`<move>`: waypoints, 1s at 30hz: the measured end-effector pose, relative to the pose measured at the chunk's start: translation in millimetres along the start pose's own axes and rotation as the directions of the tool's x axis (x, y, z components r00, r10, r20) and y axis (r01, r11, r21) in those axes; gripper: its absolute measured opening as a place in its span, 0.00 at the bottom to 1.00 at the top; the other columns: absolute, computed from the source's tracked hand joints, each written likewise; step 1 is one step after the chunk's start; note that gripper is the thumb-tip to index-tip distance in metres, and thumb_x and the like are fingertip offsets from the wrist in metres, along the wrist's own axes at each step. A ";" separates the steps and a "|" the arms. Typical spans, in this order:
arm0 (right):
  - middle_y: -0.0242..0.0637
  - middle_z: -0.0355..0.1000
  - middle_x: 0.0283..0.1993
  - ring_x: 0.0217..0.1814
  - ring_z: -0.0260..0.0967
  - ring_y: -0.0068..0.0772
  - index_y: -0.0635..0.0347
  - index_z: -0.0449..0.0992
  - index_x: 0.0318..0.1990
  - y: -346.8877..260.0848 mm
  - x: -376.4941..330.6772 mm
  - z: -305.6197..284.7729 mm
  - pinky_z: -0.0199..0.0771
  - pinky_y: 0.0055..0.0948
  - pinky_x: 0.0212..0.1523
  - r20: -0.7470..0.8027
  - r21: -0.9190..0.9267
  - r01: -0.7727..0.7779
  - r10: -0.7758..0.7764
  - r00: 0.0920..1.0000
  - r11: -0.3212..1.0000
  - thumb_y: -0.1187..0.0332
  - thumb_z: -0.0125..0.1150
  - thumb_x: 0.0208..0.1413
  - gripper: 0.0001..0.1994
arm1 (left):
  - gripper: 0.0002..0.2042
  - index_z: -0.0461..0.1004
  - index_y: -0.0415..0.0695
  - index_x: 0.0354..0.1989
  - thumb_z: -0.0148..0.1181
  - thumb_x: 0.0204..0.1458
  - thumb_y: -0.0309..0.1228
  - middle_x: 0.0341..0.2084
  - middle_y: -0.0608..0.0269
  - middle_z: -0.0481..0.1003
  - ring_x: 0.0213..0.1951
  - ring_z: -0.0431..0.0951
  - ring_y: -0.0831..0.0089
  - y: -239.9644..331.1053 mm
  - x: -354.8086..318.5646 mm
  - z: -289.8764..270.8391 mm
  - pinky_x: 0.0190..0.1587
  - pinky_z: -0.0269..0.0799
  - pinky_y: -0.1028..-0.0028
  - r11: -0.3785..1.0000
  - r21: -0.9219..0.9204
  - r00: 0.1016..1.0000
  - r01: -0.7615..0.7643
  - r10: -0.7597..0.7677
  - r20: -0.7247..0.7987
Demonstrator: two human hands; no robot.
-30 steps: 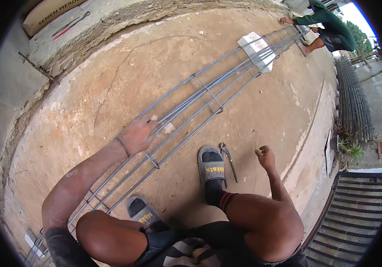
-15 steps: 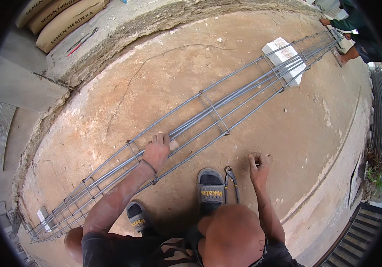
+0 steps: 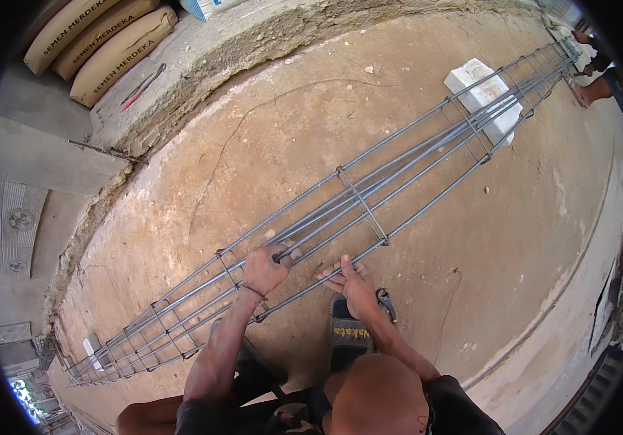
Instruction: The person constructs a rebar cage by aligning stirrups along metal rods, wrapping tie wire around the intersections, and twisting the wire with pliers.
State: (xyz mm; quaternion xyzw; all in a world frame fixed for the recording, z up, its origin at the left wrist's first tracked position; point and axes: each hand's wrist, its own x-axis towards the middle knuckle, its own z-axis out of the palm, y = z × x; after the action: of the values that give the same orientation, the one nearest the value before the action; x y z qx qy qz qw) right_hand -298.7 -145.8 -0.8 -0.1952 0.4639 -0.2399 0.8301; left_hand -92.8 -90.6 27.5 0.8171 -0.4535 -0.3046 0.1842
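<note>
Bare concrete floor (image 3: 181, 196) carries a long steel cage (image 3: 369, 196), which runs diagonally across it (far end on a white block (image 3: 482, 90)). Your left hand (image 3: 264, 270) is closed around one bar; your right hand (image 3: 357, 284) pinches the near bar. Pliers (image 3: 386, 302) lie beside your sandal (image 3: 348, 335).

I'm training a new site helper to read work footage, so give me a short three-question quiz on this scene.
1. True or false: both hands touch the rebar cage.
2. What props up the cage's far end? A) white block B) bucket C) sack
3. Fill in: the tool by the right hand lies beside a ___.

Key: 1 true, the left hand grips a bar and the right hand rests on one. 2 A, the white block. 3 sandal, with the pliers next to it.
</note>
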 end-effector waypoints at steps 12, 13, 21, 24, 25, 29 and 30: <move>0.43 0.76 0.39 0.43 0.77 0.35 0.64 0.67 0.45 6.0 -7.8 -24.8 0.78 0.32 0.47 -0.014 -0.040 0.036 -0.037 0.999 0.999 0.57 0.50 0.67 0.16 | 0.15 0.77 0.40 0.29 0.59 0.51 0.42 0.25 0.43 0.77 0.30 0.78 0.44 36.8 12.5 21.8 0.34 0.74 0.55 0.991 0.098 0.992 -0.095 0.102 -0.071; 0.42 0.76 0.39 0.43 0.77 0.35 0.65 0.69 0.45 2.6 -11.0 -25.7 0.78 0.30 0.46 -0.008 -0.117 0.026 -0.027 1.000 0.993 0.58 0.52 0.66 0.16 | 0.15 0.77 0.40 0.29 0.59 0.52 0.42 0.23 0.43 0.76 0.28 0.77 0.43 37.3 11.7 23.1 0.33 0.74 0.54 0.983 0.102 0.983 -0.150 0.159 -0.095; 0.46 0.76 0.34 0.35 0.76 0.37 0.64 0.74 0.43 -78.8 -80.5 -139.1 0.74 0.33 0.36 -0.299 -0.916 -0.032 -0.626 0.721 0.400 0.64 0.64 0.56 0.14 | 0.14 0.78 0.41 0.35 0.60 0.53 0.40 0.27 0.42 0.77 0.34 0.77 0.45 93.4 61.2 66.2 0.37 0.72 0.54 0.903 -0.078 0.902 -0.423 0.411 -0.131; 0.46 0.76 0.32 0.34 0.76 0.45 0.62 0.73 0.42 -82.9 -83.7 -217.1 0.73 0.37 0.36 -0.156 -0.969 -0.246 -0.843 0.515 0.028 0.64 0.65 0.55 0.14 | 0.14 0.78 0.40 0.34 0.62 0.51 0.40 0.28 0.43 0.77 0.34 0.77 0.46 96.7 86.1 95.9 0.38 0.72 0.56 0.935 -0.126 0.936 -0.332 0.310 -0.167; 0.46 0.76 0.32 0.34 0.75 0.47 0.62 0.72 0.42 -84.3 -88.0 -232.6 0.73 0.38 0.36 -0.216 -0.947 -0.320 -0.804 0.554 0.033 0.63 0.65 0.54 0.14 | 0.14 0.78 0.40 0.34 0.63 0.50 0.39 0.28 0.43 0.77 0.34 0.77 0.46 104.1 86.5 95.6 0.37 0.72 0.56 0.941 -0.135 0.942 -0.309 0.284 -0.177; 0.47 0.77 0.32 0.35 0.76 0.47 0.63 0.72 0.39 -64.8 -81.2 -270.4 0.73 0.39 0.37 -0.401 -0.916 -0.301 -0.668 0.627 0.267 0.60 0.67 0.53 0.16 | 0.14 0.79 0.40 0.34 0.63 0.48 0.39 0.28 0.44 0.77 0.33 0.78 0.47 112.1 81.0 104.0 0.37 0.72 0.58 0.953 -0.126 0.927 -0.275 0.228 -0.297; 0.48 0.77 0.32 0.35 0.76 0.47 0.63 0.73 0.38 -59.4 -78.6 -271.1 0.73 0.39 0.38 -0.419 -0.908 -0.266 -0.654 0.630 0.324 0.59 0.67 0.53 0.16 | 0.14 0.79 0.40 0.34 0.63 0.48 0.39 0.28 0.44 0.77 0.33 0.78 0.47 112.5 81.7 102.5 0.37 0.72 0.58 0.954 -0.128 0.927 -0.271 0.223 -0.303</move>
State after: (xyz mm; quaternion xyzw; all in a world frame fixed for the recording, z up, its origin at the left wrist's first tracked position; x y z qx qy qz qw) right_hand -581.5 -175.9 -48.9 -0.5724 0.7736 -0.1006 0.2526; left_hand -198.8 -221.4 -11.1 0.7703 -0.4945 -0.1949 0.3523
